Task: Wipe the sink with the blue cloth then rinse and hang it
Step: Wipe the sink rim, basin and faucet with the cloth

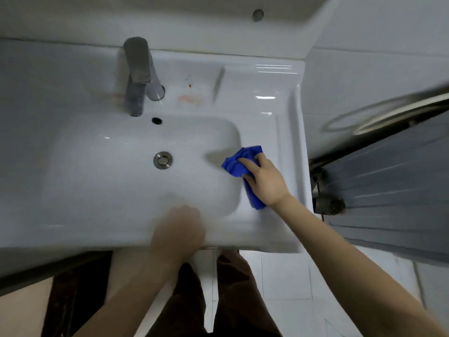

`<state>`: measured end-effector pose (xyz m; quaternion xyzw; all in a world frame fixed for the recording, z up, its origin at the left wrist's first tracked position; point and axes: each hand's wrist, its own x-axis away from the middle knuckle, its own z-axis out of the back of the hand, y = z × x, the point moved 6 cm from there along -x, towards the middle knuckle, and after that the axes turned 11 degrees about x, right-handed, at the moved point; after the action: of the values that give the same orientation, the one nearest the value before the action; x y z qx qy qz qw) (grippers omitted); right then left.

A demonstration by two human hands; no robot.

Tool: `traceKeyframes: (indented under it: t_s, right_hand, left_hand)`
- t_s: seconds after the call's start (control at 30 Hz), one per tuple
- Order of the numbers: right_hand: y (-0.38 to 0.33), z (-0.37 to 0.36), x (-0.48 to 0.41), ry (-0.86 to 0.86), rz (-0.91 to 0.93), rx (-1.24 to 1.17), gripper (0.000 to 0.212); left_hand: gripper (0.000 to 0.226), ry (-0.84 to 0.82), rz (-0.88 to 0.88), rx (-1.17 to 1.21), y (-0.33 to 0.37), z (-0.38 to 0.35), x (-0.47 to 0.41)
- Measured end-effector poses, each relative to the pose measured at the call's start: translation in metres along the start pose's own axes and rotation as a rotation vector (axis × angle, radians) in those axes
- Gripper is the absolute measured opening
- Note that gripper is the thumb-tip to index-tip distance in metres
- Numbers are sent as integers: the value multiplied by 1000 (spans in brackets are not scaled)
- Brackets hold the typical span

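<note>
Sink (279, 93): white glazed ceramic, glossy w/ light streaks, rectangular top w/ a raised rim; basin a shallow rectangle w/ rounded corners. It filled most of the view.

Rt of the sink stood a grey ribbed panel (388, 190), motion-blurred, w/ a thin metal ring near its top; couldn't tell what it was. Floor (279, 288) below was white square tile w/ thin grout lines. Dark brown trousers (233, 288) showed at the sink's front edge.

Faucet (136, 69): dull grey metal, blocky, flat lever on top, set on the back ledge w/ the spout reaching over the basin's back edge.

Left hand (177, 229) lay on the front rim, back of hand up, badly blurred; couldn't tell if the fingers were curled or flat. It held nothing visible.

Right hand (264, 176) was at the basin's rt edge, fingers bent down over the blue cloth (237, 164), thumb tucked against it, pressing it to the ceramic.

Cloth: bright blue, soft, bunched in folds, lying where the basin wall meets the rt ledge; one end poked out past the fingertips, the other trailed under the wrist.

Drain (162, 160): round brushed-metal plug, mid-basin, well apart from the cloth.

Reddish smears (187, 99) marked the ledge rt of the faucet. Small dark oval overflow hole (157, 120) sat just below the spout.
</note>
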<state>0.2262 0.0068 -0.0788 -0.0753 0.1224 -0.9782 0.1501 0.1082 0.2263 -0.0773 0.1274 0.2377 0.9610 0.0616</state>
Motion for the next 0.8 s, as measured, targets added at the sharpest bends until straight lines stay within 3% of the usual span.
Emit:
traceKeyframes:
  t_s: [0.2, 0.37, 0.5, 0.57, 0.73, 0.8]
  right_hand:
    - [67, 39, -124, 134, -113, 31, 42]
    - [19, 30, -160, 123, 178, 74, 43]
    - [12, 30, -162, 115, 230, 88, 44]
    - [41, 40, -151, 170, 125, 74, 40]
    - [94, 68, -135, 443, -438, -145, 22]
    - [73, 64, -152, 429, -443, -149, 26]
  left_hand:
    - [24, -9, 27, -2, 4, 2, 1]
    - [24, -3, 58, 13, 4, 3, 1]
    - [26, -7, 81, 26, 6, 6, 1]
    - [26, -12, 88, 22, 7, 7, 1]
    - [24, -28, 108, 63, 6, 7, 1]
    - [24, -23, 102, 63, 6, 6, 1]
